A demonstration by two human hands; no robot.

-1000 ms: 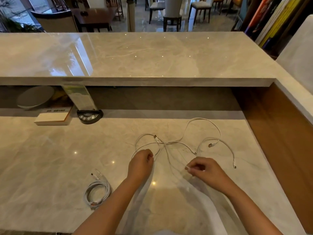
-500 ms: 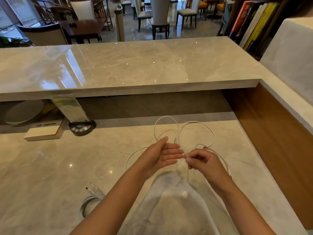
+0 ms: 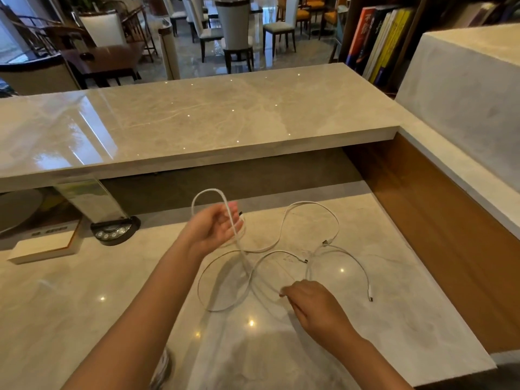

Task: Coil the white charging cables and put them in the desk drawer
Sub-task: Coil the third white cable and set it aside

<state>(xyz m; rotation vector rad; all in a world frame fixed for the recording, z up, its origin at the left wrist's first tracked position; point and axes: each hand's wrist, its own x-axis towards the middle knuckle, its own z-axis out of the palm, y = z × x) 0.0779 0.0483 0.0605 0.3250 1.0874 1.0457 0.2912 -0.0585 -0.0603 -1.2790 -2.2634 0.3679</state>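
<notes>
A long white charging cable lies in loose curves on the marble desk. My left hand is raised above the desk, palm up, with one loop of that cable draped over its fingers. My right hand is lower and nearer, pinching a stretch of the same cable near the desk surface. A second white cable lies to the right, its plug end near the desk's right side. A coiled white cable peeks out under my left forearm. No drawer is in view.
A raised marble counter runs across behind the desk. Under it at the left stand a white box, a round black device and an acrylic stand. A wooden side panel closes the right.
My hands have come apart: the left one rose with a loop over its fingers, the right one dropped back toward me along the cable. The camera tilted, so the coiled cable is mostly hidden.
</notes>
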